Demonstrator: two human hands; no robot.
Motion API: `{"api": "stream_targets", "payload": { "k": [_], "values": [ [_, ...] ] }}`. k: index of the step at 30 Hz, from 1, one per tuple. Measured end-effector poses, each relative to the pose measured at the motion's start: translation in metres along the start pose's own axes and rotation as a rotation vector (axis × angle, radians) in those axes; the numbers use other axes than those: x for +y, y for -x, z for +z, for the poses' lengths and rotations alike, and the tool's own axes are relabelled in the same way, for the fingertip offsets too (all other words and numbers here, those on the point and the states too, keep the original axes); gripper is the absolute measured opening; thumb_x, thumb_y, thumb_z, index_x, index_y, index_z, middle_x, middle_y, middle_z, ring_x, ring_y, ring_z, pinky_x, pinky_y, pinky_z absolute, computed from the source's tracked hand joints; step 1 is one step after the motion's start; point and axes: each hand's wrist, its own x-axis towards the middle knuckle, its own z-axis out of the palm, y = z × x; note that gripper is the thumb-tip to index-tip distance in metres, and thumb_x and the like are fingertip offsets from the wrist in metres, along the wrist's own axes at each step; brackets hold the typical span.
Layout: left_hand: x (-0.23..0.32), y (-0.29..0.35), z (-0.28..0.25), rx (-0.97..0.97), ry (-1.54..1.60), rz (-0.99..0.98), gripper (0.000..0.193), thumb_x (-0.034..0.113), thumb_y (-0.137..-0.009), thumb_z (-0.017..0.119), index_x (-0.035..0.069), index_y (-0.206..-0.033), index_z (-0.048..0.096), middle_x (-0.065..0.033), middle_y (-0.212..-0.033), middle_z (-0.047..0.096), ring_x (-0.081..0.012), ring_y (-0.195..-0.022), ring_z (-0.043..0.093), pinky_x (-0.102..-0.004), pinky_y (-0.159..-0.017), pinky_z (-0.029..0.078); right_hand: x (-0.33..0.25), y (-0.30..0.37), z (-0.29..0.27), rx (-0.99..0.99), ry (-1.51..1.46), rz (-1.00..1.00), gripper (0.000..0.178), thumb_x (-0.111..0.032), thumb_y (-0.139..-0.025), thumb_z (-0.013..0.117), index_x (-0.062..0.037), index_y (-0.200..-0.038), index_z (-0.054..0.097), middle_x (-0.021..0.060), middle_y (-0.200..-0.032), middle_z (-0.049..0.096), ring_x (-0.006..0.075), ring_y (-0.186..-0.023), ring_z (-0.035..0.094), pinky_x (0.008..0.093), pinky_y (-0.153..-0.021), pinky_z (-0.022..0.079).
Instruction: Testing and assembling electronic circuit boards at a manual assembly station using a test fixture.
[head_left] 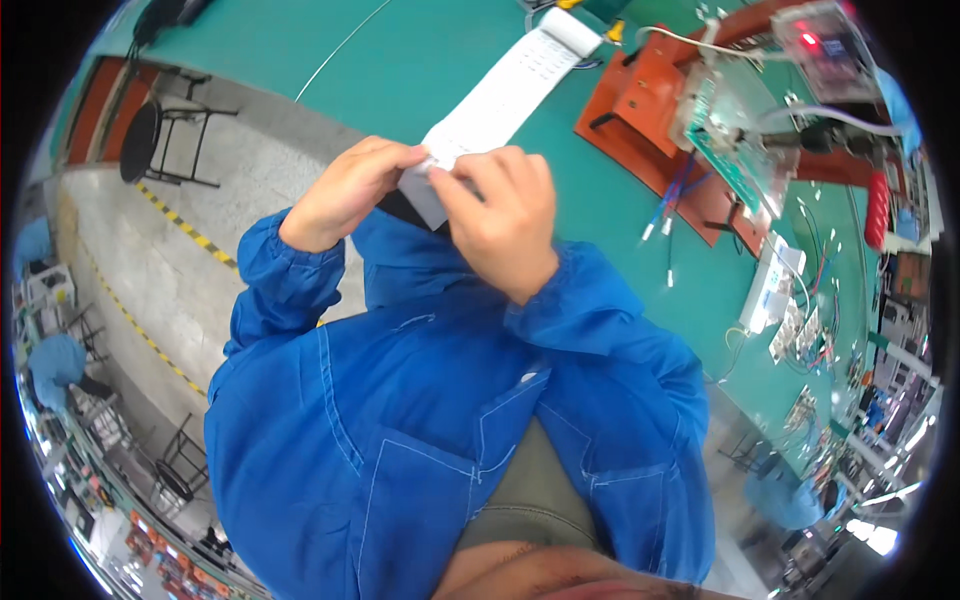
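A long white strip of printed labels (500, 95) runs over the green bench, with its rolled-up far end (571, 32) lying near the top of the view. Its near end comes past the bench's front edge toward my body and hangs down there as a greyish flap (424, 204). My left hand (345, 190) pinches the strip's left edge between thumb and fingertips. From the other side, my right hand (505, 215) pinches the same end, its thumb close to the left fingertips. Whether a single label is between the fingers is too small to tell.
To the right on the green bench (620, 290) stands an orange-red fixture (640, 105) holding a green circuit board (722, 165). Loose wires (668, 215) hang from it. A white power strip (773, 285) lies farther right. A black stool (143, 142) stands on the floor at left.
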Motion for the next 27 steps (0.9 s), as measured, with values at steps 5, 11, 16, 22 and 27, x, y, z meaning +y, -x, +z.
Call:
{"api": "stream_targets", "payload": {
  "k": [5, 11, 16, 22, 27],
  "values": [
    [0.018, 0.001, 0.031, 0.171, -0.22, 0.315, 0.028, 0.02, -0.101, 0.057, -0.006, -0.106, 0.068, -0.0043, -0.1, 0.07, -0.0147, -0.091, 0.064, -0.0292, -0.077, 0.049, 0.015, 0.007, -0.014, -0.034, -0.001, 0.015, 0.021, -0.005, -0.067, 0.075, -0.0091, -0.088, 0.072, 0.0017, -0.085, 0.059, 0.0208, -0.078, 0.058, 0.0356, -0.065, 0.041],
    [0.04, -0.016, -0.038, 0.69, -1.132, 0.225, 0.028, 0.023, -0.099, 0.061, -0.004, -0.102, 0.068, -0.0116, -0.106, 0.068, -0.0228, -0.094, 0.065, -0.0364, -0.085, 0.049, 0.035, 0.022, -0.104, 0.199, -0.226, 0.138, 0.029, -0.006, -0.07, 0.084, -0.0104, -0.097, 0.075, 0.004, -0.083, 0.059, 0.0232, -0.074, 0.057, 0.0347, -0.061, 0.044],
    [0.0, -0.013, 0.007, 1.031, -1.389, 0.899, 0.017, 0.012, -0.092, 0.063, -0.001, -0.102, 0.066, -0.0166, -0.1, 0.065, -0.0353, -0.092, 0.062, -0.0417, -0.083, 0.05, 0.06, 0.021, -0.223, 0.322, 0.098, 0.182, 0.049, 0.0, -0.075, 0.077, -0.0032, -0.122, 0.069, 0.011, -0.106, 0.063, 0.0252, -0.087, 0.06, 0.0371, -0.078, 0.052],
    [-0.03, -0.032, 0.106, 0.303, -1.096, 1.02, 0.019, -0.004, -0.082, 0.065, -0.001, -0.101, 0.065, -0.0145, -0.091, 0.065, -0.0271, -0.077, 0.064, -0.0344, -0.064, 0.05, 0.113, -0.034, -0.225, 0.384, 0.381, -0.087, 0.053, -0.003, -0.089, 0.064, 0.0033, -0.141, 0.051, 0.0203, -0.132, 0.06, 0.0357, -0.118, 0.06, 0.0428, -0.097, 0.05],
    [-0.033, -0.047, 0.118, -0.057, -1.058, 0.967, 0.02, -0.005, -0.081, 0.066, -0.001, -0.101, 0.067, -0.0123, -0.081, 0.066, -0.0217, -0.064, 0.063, -0.0325, -0.06, 0.048, 0.15, -0.037, -0.2, 0.497, 0.476, -0.272, 0.057, -0.008, -0.09, 0.069, -0.0022, -0.144, 0.049, 0.0171, -0.131, 0.06, 0.036, -0.121, 0.06, 0.0462, -0.098, 0.049]
  ]
}}
